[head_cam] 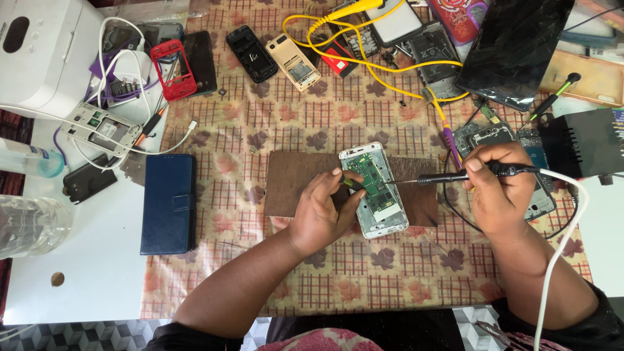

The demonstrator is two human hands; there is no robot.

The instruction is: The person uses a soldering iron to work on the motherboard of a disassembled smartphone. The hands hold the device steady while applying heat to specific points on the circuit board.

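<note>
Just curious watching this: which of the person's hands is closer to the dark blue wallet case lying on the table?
Left. The left hand rests at the opened phone, right of the blue wallet case. The right hand, holding the soldering iron, is farther right, beyond the phone.

A phone-repair workbench: opened handsets such as a red-framed phone shell (173, 69) at ten o'clock, a black corded soldering iron (455, 176) at three, and a black boxy power unit (580, 142) beyond it.

A white table (84, 286) carries a patterned cloth (390, 266). On the cloth lie a brown board (292, 182), a blue phone case (168, 203), opened phones and a yellow cable (364, 55).
</note>
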